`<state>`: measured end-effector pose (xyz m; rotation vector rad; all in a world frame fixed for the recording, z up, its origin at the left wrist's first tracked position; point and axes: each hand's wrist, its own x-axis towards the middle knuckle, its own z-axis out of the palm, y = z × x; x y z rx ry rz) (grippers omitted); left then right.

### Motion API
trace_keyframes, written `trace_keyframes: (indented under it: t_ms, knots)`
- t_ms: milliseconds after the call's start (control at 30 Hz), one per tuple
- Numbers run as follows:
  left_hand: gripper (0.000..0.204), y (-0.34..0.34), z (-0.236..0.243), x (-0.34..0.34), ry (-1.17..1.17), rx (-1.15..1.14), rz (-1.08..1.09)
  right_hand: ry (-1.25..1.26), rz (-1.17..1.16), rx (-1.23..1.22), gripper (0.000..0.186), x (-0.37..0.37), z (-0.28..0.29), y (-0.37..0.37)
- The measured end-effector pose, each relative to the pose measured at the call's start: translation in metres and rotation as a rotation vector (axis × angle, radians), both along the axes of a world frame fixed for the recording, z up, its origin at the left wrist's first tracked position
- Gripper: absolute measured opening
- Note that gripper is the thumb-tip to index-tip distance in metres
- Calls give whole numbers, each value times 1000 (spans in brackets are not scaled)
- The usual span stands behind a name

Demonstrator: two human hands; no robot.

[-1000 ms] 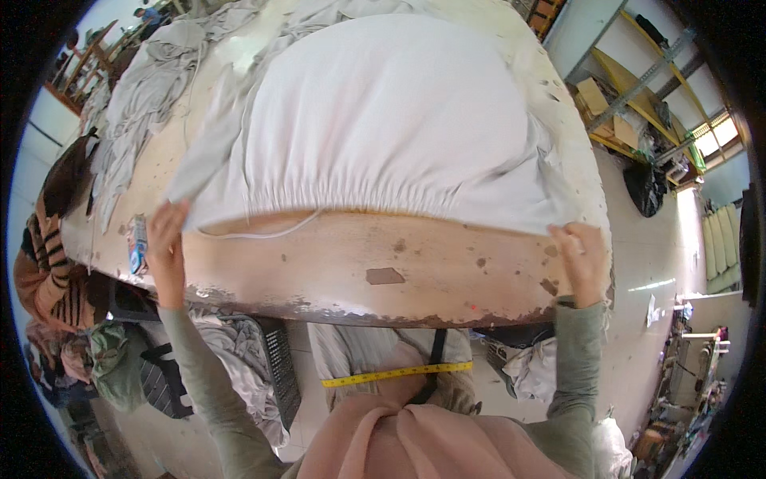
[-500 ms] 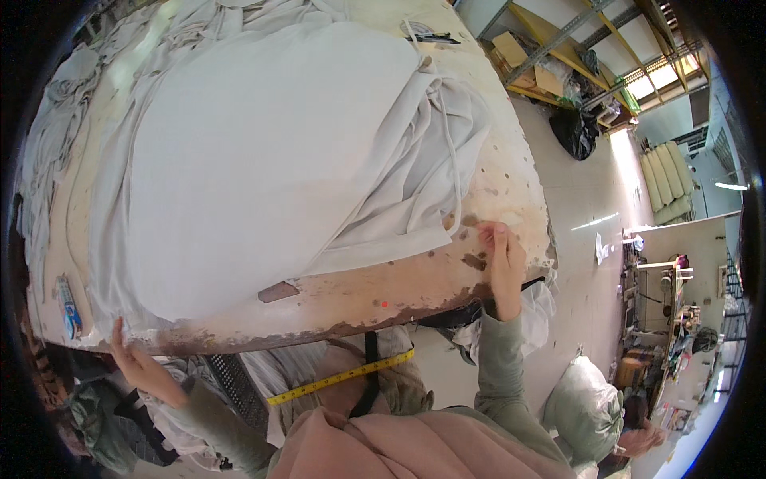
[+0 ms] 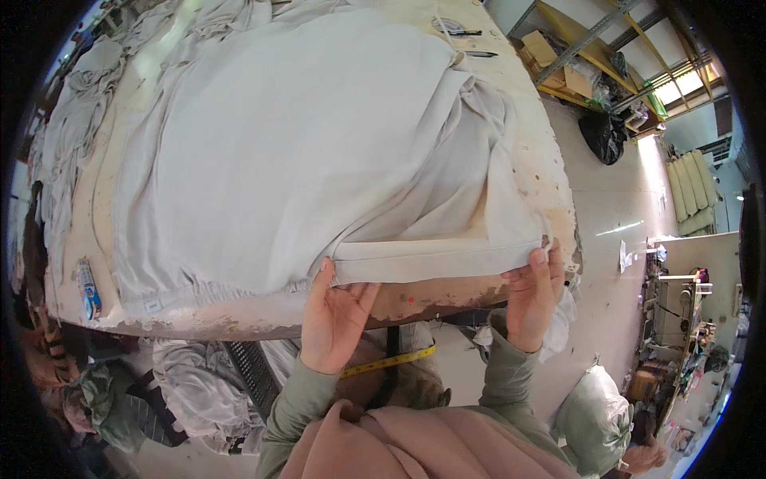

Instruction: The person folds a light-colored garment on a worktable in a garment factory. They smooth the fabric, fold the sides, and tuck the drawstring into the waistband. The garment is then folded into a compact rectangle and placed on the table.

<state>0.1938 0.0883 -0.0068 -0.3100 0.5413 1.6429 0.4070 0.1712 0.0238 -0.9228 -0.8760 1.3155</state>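
A light grey garment (image 3: 295, 144) lies spread over the worn table, its middle smooth and its right part folded loosely. A flat stitched band (image 3: 431, 260) runs along the near right edge of the cloth. My left hand (image 3: 337, 323) grips the band's left end, thumb on top and fingers partly beneath it. At the right end, my right hand (image 3: 531, 299) pinches the band's corner between thumb and fingers. Gathered elastic edging (image 3: 223, 290) with a small pale label (image 3: 153, 305) lies left of my left hand.
The table (image 3: 471, 289) has a chipped near edge. A blue packet (image 3: 88, 289) lies at its left; a pen (image 3: 481, 54) and a tape roll (image 3: 448, 26) lie at the far right. A yellow measuring tape (image 3: 391, 361) hangs before me. A stuffed sack (image 3: 594, 415) stands on the floor.
My left hand has moved right from the cloth's lower left corner to the band. My right hand has left the bare tabletop and taken the band's end; the band is pulled out straighter.
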Motion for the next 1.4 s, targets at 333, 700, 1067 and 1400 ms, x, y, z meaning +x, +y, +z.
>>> trace_keyframes:
  t_ms: [333,700,1067,1400]
  knots:
    - [32,-31,5,-39,388,-78,267,21,-132,39,20,8,-13,2]
    - [37,-52,10,-87,342,-15,273,-135,-179,116,19,21,-7,15]
    - [26,-93,-25,-145,622,-172,528,-277,-360,47,16,94,-39,40]
    - [21,-128,-30,-169,725,-211,634,-343,-320,-3,25,138,-59,54]
